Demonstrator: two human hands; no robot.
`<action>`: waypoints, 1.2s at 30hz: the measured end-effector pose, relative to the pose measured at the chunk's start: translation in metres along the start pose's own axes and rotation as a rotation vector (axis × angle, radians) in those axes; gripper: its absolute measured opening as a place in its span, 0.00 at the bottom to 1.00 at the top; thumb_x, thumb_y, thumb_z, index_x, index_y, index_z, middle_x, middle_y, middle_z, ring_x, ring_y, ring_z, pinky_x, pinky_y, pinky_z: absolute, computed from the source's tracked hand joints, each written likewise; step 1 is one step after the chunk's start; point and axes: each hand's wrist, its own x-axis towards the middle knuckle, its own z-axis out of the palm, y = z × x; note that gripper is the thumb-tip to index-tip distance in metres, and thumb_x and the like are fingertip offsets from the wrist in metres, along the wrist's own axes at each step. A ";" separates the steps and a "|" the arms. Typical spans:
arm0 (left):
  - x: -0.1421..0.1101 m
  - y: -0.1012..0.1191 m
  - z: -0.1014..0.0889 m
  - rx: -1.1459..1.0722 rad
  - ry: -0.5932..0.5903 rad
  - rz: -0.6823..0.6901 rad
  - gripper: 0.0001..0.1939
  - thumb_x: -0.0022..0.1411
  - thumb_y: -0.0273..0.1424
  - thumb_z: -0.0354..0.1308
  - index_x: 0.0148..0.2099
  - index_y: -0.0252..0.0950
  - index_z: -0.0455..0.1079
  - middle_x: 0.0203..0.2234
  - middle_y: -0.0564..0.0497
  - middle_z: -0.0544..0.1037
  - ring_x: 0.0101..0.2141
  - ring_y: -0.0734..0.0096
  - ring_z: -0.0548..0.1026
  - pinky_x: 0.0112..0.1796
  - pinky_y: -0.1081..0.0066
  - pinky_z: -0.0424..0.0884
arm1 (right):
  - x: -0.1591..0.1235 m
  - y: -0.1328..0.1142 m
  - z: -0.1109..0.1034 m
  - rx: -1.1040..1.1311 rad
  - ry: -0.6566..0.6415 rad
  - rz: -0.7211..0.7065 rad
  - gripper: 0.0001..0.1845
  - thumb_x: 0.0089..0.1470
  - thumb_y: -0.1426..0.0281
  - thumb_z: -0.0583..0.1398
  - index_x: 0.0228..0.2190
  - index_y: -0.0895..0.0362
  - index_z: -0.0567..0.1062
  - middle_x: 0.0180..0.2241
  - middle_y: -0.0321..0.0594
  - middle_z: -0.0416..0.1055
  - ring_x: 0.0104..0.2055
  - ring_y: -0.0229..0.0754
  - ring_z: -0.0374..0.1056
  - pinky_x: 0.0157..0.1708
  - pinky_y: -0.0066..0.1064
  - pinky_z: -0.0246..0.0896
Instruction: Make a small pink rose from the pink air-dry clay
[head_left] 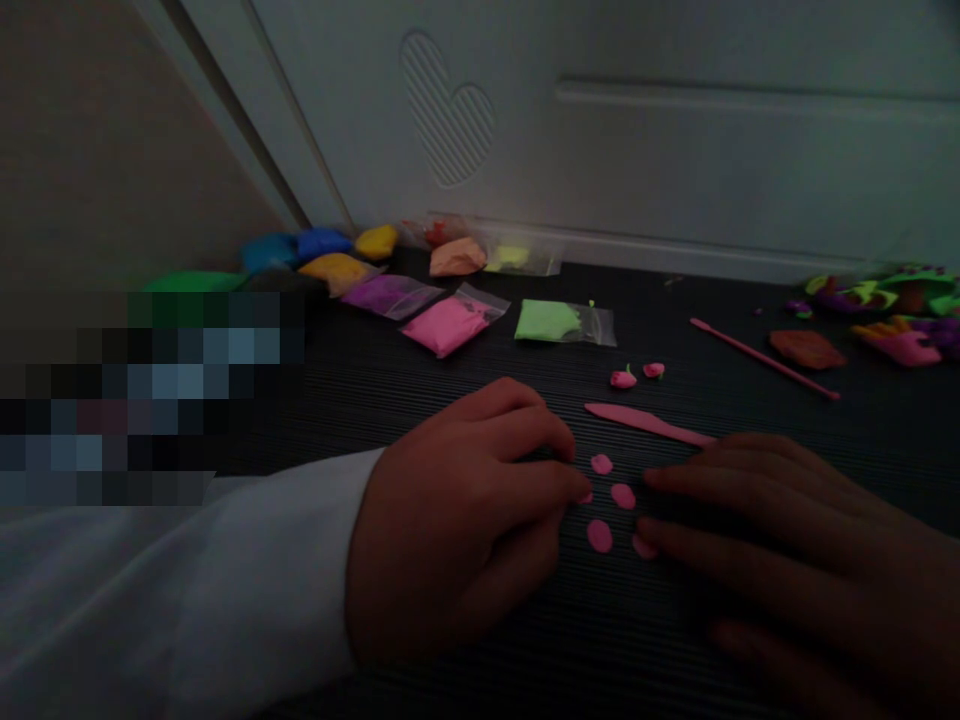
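Observation:
Small flat pink clay discs lie between my hands on the dark ribbed surface. My left hand has its fingers loosely bent and apart, and one fingertip presses on a mostly covered disc. Its thumb tip is hidden. From the right, my right hand stretches its fingers apart, with one fingertip touching the edge of another disc. Just beyond its fingers lies a pink modelling knife, its handle end partly covered by the hand. Two small pink clay buds with green bits sit behind the knife.
Bags of coloured clay, including pink, green and purple, lie at the back left. A thin pink tool and a reddish-brown lump lie right, near finished clay pieces. A white panel stands behind.

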 end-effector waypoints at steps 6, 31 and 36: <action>0.001 -0.001 0.000 -0.007 -0.018 0.004 0.13 0.55 0.21 0.49 0.40 0.36 0.71 0.36 0.50 0.71 0.38 0.68 0.64 0.38 0.68 0.64 | -0.001 0.000 0.000 -0.015 -0.007 -0.023 0.22 0.49 0.71 0.53 0.48 0.52 0.64 0.48 0.38 0.64 0.48 0.47 0.58 0.44 0.45 0.55; 0.001 -0.002 0.002 -0.047 -0.032 -0.012 0.12 0.55 0.22 0.50 0.40 0.34 0.70 0.37 0.50 0.69 0.38 0.70 0.63 0.39 0.68 0.60 | 0.000 -0.001 0.000 0.021 -0.015 0.012 0.22 0.49 0.72 0.53 0.48 0.49 0.65 0.49 0.35 0.63 0.48 0.48 0.56 0.42 0.46 0.57; 0.001 -0.003 0.002 -0.047 -0.030 -0.005 0.11 0.55 0.22 0.51 0.40 0.34 0.70 0.36 0.51 0.69 0.38 0.70 0.64 0.39 0.68 0.60 | 0.003 -0.001 -0.001 0.020 -0.013 0.015 0.22 0.49 0.71 0.53 0.48 0.49 0.65 0.48 0.34 0.63 0.48 0.47 0.56 0.41 0.45 0.58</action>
